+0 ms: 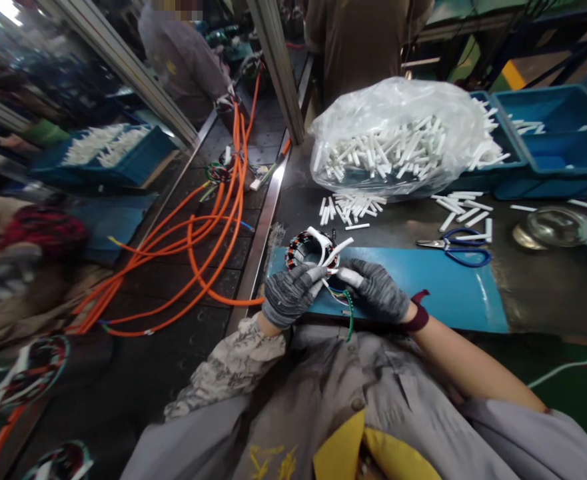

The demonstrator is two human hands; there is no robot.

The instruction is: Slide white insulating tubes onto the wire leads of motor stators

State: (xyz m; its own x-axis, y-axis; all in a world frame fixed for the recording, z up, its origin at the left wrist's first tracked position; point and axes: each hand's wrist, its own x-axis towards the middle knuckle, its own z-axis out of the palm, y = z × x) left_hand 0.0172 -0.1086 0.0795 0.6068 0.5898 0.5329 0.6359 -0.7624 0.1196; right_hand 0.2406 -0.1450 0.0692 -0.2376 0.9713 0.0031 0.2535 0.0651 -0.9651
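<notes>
Wound ring [293,257], partway done I'd guess: coloured wires [336,294] nearest me look bare. Left hand [293,291], right hand [379,289] both pinched on leads. Ring just past, at far edge of blue mat [423,287], two white tubes [340,249] on it. Loose tubes [353,208] piled beyond.

A factory line, with a conveyor [233,267], blue bins [548,185] and co-workers [363,50].

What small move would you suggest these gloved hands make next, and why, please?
I'd probably steady the small piece between the left hand and right hand: both hands' fingers converge there, beside the wound ring, with a green strand trailing loose below.
</notes>
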